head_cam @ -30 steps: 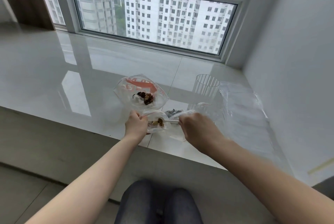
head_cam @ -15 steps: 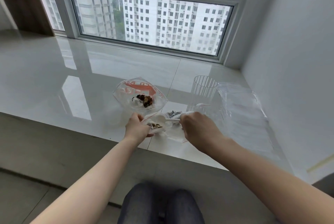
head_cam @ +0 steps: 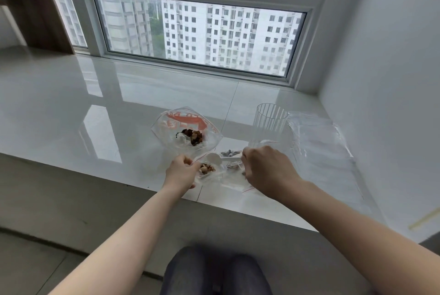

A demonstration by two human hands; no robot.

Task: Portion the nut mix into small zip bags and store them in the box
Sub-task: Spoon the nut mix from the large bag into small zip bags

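I log the left hand [head_cam: 179, 170] pinching the small bag [head_cam: 209, 173] of nuts, the right hand [head_cam: 266, 170] curled on the scoop [head_cam: 214, 158] handle, its fingertips hidden.

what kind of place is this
Probably a high-rise flat: a glossy tiled window ledge used as a worktop, a wide window facing apartment towers, and a wooden shelf on the left.
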